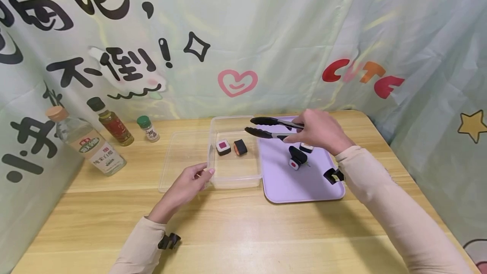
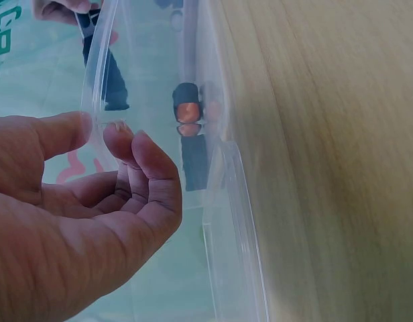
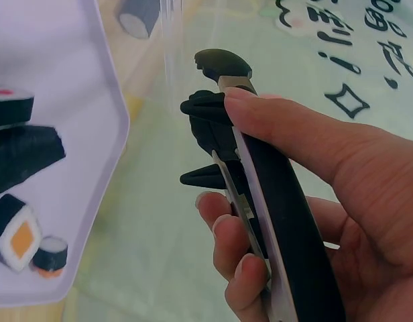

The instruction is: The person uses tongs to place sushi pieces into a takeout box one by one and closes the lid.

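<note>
My left hand (image 1: 188, 185) pinches the left rim of a clear plastic container (image 1: 236, 181) between thumb and fingers. Two sushi rolls lie inside: one with a pink centre (image 1: 223, 147), the other dark with orange (image 1: 240, 147). Above the container's right side and the tray, my right hand (image 1: 319, 130) grips black-tipped tongs (image 2: 107, 74). Their tips stand apart with nothing between them. On the lilac tray (image 1: 300, 189) are several more sushi pieces, including a red-centred roll (image 1: 294, 163), a long black-wrapped piece (image 3: 25, 157) and a roll with a yellow-orange centre (image 3: 17, 235).
A clear lid (image 1: 182, 151) lies left of the container, partly beneath it. Farther left stand a large vinegar bottle (image 1: 93, 145), an oil bottle (image 1: 116, 126) and a green-capped shaker (image 1: 148, 129). A printed curtain (image 1: 285, 54) hangs behind the wooden table (image 1: 236, 231).
</note>
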`<state>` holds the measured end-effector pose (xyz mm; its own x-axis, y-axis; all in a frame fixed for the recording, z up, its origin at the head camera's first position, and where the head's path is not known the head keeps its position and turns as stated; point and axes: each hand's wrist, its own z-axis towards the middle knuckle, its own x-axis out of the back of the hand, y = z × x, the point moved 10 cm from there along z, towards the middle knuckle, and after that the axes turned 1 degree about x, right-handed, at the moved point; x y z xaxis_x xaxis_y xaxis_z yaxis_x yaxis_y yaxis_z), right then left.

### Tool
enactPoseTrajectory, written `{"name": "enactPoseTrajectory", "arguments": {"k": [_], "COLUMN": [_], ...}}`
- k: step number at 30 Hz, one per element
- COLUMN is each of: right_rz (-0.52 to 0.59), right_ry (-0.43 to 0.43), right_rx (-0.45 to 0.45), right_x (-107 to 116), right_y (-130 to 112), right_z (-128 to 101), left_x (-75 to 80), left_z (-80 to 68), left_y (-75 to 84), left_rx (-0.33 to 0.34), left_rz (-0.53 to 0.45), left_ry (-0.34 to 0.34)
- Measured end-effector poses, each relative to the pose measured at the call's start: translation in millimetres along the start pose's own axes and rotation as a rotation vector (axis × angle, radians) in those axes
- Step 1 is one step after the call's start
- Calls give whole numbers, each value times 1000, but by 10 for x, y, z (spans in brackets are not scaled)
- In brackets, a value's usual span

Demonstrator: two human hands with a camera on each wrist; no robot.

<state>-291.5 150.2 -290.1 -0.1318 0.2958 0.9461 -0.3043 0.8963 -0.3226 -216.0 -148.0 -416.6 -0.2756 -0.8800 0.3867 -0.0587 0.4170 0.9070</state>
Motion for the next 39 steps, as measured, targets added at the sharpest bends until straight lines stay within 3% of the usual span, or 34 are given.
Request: {"name": "enactPoseTrajectory", "arguments": {"k": [11, 20, 39], "right_rz": [49, 47, 30], "right_ry": [35, 11, -14], "right_rx": [-63, -108, -104], "right_x": [131, 33, -153], "right_y": [421, 696, 936], "right_z": [-338, -592, -786], "left_x": [-14, -2, -3], "left_z": [-3, -3, 7], "left_y": [-13, -22, -31], "left_rx": [10, 11, 21], "left_rz": [-7, -7, 3], "left_ry": [-6, 0, 1]}}
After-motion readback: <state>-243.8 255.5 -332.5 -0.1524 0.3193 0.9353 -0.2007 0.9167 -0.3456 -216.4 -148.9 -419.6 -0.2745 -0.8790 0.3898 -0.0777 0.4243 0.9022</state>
